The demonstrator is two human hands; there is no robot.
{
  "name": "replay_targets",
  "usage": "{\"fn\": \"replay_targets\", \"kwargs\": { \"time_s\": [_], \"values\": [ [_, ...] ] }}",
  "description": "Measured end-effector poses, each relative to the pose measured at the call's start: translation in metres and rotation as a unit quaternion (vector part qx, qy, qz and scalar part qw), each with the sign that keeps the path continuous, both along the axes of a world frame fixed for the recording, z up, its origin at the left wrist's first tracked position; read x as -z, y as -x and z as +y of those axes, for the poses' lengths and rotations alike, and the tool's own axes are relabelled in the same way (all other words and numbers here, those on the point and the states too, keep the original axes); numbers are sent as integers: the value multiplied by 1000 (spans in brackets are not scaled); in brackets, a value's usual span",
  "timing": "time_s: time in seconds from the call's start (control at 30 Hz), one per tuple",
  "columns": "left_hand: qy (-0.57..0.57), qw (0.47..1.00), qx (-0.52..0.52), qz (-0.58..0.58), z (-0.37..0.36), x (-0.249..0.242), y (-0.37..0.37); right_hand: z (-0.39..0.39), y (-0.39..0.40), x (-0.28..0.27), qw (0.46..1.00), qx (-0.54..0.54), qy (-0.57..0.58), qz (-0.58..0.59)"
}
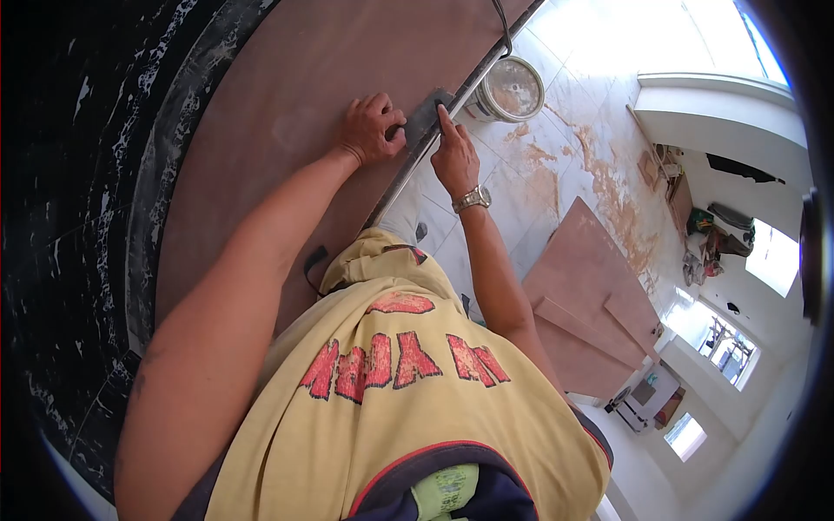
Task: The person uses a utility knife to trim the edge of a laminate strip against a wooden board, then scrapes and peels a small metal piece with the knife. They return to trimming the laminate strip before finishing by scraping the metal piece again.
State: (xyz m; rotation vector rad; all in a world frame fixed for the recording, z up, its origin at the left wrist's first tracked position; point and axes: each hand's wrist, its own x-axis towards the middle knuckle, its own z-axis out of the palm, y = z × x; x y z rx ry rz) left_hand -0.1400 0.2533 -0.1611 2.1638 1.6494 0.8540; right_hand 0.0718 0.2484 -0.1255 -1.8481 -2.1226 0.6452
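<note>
A flat grey plate (424, 120), resembling a scraper blade, lies across the edge of a large brown board (287, 78). My left hand (373, 128) is closed at the plate's left end, knuckles up, with a dark bit showing beneath the fingers. At the other end, my right hand (454, 156) grips the plate near the board's metal-coloured edge. Its index finger stretches along the plate while the other fingers curl under and are partly hidden. A metal wristwatch (472, 199) is on the right wrist.
A bucket (514, 89) with dried residue stands on the tiled floor (521, 217) just beyond the board's edge. Brown sheets (591, 295) lie to the right. A dark cable (502, 26) hangs over the edge at the top. Black marble-patterned surface (78, 174) borders the board's left side.
</note>
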Motion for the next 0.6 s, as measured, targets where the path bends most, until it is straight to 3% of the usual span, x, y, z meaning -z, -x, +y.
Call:
{"fn": "replay_targets", "kwargs": {
  "time_s": [0.07, 0.17, 0.2, 0.3, 0.43, 0.6],
  "values": [
    [4, 1000, 4, -5, 0, -1, -2, 14, 3, -5, 1000, -4, -27, 4],
    [8, 1000, 8, 0, 0, 2, 2, -2, -1, -11, 998, -8, 58, -38],
    [10, 1000, 7, 2, 1, 1, 1, -14, 0, -9, 999, 0, 23, -31],
    [15, 1000, 4, -17, -1, 1, 0, -17, -6, -6, 998, 14, 60, -14],
    [-2, 1000, 2, 4, 1, 2, 0, 18, -3, -6, 1000, 6, 13, 24],
    [0, 1000, 0, 7, 1, 3, 0, -17, -10, 2, 995, -2, 100, 22]
  ]
}}
